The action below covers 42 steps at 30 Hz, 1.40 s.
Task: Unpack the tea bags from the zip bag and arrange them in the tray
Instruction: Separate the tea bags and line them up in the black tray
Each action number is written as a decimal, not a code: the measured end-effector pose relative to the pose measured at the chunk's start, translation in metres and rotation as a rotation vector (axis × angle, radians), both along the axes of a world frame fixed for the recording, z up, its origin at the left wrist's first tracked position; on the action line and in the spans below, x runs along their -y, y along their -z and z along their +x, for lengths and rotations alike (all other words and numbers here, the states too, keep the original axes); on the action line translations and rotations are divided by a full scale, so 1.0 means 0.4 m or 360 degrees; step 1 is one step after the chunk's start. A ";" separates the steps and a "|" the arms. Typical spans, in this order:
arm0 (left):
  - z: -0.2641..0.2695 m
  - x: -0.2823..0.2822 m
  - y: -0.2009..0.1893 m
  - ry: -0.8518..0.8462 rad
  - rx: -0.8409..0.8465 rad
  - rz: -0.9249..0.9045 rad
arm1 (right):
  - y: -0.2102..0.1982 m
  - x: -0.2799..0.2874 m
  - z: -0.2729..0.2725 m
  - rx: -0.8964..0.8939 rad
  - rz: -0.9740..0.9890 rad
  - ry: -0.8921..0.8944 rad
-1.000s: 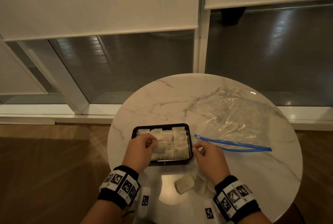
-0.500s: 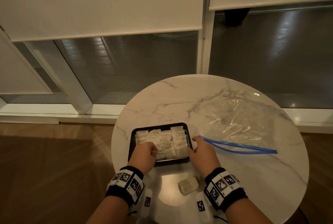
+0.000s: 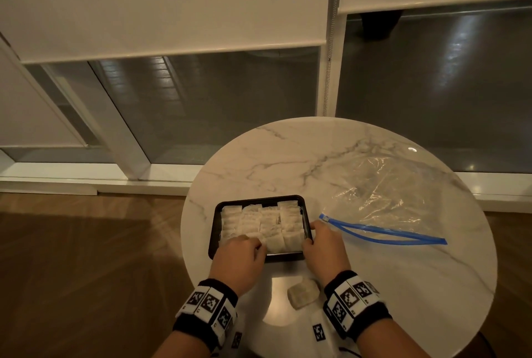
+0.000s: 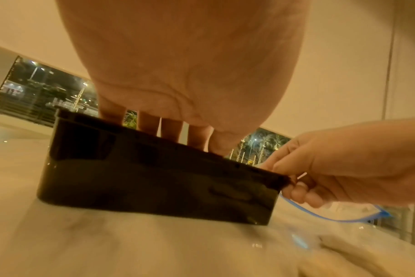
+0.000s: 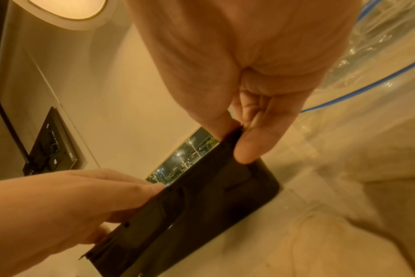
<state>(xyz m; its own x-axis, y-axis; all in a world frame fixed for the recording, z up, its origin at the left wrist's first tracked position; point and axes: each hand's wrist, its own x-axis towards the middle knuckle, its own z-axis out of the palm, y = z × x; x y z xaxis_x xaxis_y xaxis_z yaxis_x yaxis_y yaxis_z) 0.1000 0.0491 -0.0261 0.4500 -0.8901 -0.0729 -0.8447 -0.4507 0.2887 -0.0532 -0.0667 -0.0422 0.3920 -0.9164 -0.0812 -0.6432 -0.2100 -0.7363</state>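
Note:
The black tray (image 3: 259,198) sits near the table's front edge, packed with rows of white tea bags (image 3: 267,222). My left hand (image 3: 259,245) reaches over the near rim, its fingers (image 4: 149,121) pointing straight down onto the near-left tea bags; the tray wall (image 4: 154,178) hides their tips. My right hand (image 3: 311,238) pinches the tray's near-right corner rim between thumb and fingers (image 5: 249,150). The clear zip bag (image 3: 388,193) with a blue zip lies flat and open to the tray's right. Loose tea bags (image 3: 303,294) lie on the table between my wrists.
The round marble table (image 3: 288,162) stands before low windows with white blinds. Wooden floor lies to the left. The zip bag's blue strip (image 4: 332,218) runs just behind my right hand.
My left hand has lowered the tea bag it pinched into the tray's near row. My right hand has moved from beside the tray to grip its near-right corner.

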 end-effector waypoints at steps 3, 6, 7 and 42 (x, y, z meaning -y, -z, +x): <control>-0.010 -0.012 0.016 0.0055 0.0124 0.0103 | 0.006 -0.004 0.002 -0.0034 -0.0005 0.0036; -0.019 -0.019 0.021 0.0066 0.0212 0.0159 | 0.010 -0.012 0.003 -0.0069 -0.0026 0.0096; -0.023 -0.019 0.020 0.0050 0.0217 0.0165 | 0.010 -0.014 0.003 -0.0078 -0.0028 0.0113; -0.116 0.009 0.027 0.0088 0.0244 -0.0018 | 0.012 -0.027 0.013 -0.0152 -0.0060 0.0193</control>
